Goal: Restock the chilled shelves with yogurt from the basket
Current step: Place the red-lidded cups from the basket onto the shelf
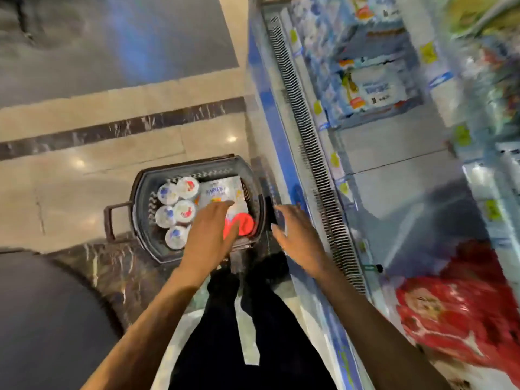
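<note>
From the head camera, the only view, you are bent over the basket [146, 243], which stands on the floor [84, 175] close against the foot of the cooler. That probably keeps the carry to the chilled shelves [394, 153] short.

Your left hand [209, 235] reaches into the basket with its fingers [228, 204] straight and together, grasping nothing. Just beneath those fingers lies a white pack [222, 191], and under the palm side sits an orange-red item [244, 223]. The blur hides whether skin touches either. The yogurt cups [184, 211], five round lids packed upright in a cluster, sit just to the left of your left fingers, near but apart from them. Standing lid-up, they look easy to take from above.

Your right hand [298, 235] hovers with its fingers spread and relaxed, empty, just beyond the basket's right rim, between the basket and the vent grille [312, 153]. It looks placed to steady the basket or to receive a second item.

To the right of your right fingers, well apart, the lower shelf shows bare space, which is likely where the stock goes. Red packs [461, 319] lie nearer your elbow. Nothing has been lifted yet.
</note>
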